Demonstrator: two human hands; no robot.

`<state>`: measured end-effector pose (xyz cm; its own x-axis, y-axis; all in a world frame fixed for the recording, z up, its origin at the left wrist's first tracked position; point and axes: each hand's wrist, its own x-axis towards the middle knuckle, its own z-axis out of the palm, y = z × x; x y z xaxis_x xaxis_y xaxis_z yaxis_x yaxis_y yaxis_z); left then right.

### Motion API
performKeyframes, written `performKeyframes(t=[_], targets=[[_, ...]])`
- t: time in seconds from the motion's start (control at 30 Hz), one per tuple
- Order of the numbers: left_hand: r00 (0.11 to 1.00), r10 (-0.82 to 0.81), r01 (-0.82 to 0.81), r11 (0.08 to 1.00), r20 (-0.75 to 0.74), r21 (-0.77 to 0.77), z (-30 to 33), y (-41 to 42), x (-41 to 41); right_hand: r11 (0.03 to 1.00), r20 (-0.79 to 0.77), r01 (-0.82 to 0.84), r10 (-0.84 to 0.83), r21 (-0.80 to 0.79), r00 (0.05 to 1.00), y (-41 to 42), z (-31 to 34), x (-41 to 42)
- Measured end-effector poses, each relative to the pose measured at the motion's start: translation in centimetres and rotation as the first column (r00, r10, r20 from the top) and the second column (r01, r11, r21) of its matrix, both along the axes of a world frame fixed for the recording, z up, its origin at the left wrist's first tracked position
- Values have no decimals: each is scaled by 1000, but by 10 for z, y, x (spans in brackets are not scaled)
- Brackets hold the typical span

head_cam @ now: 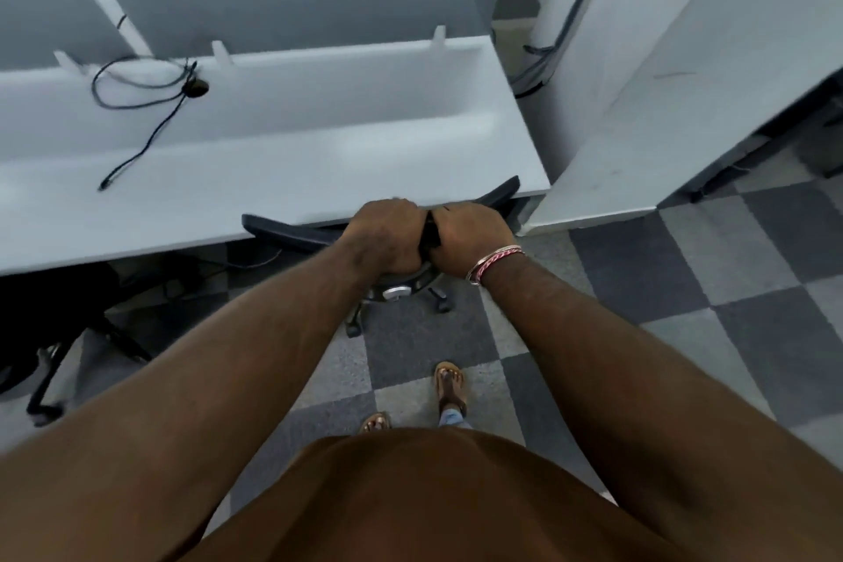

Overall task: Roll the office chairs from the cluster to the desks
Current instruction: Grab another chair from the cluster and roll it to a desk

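Black office chair (292,234), seen from above, backrest top edge running left to right, tucked against the front edge of the white desk (273,160), seat hidden beneath it, wheeled base (401,297) showing on the checked carpet (684,287). Gripping the backrest top at its middle: left hand (387,237) and right hand (470,237), fingers curled over the edge, side by side and nearly touching. Circling the right wrist: a bracelet (495,262). Lying loose on the desk, left of the hands: a dark cable (137,105). Standing under the desk at far left: another black chair (54,324).
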<state>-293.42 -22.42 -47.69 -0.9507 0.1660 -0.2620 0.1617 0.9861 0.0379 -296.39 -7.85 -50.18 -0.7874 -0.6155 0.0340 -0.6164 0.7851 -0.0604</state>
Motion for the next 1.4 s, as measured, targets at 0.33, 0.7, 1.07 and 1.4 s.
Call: performKeyframes(t=[0.33,0.7,1.07,1.4], targets=[[933,-351,343,934,-78,-96,61,147,15,926,-97,375,-369,44,924,142,54,67],[701,-691,682,722,-176,-117,89,404,51,737,-144,676,-669,-2,729,390,85,154],[539,-796,808,581,-274,-95,103,666,91,521,-174,853,-841,-6,513,640,116,232],[384,-872,891,436,-303,-127,98,856,44,363,-213,932,-910,7,356,798,105,203]])
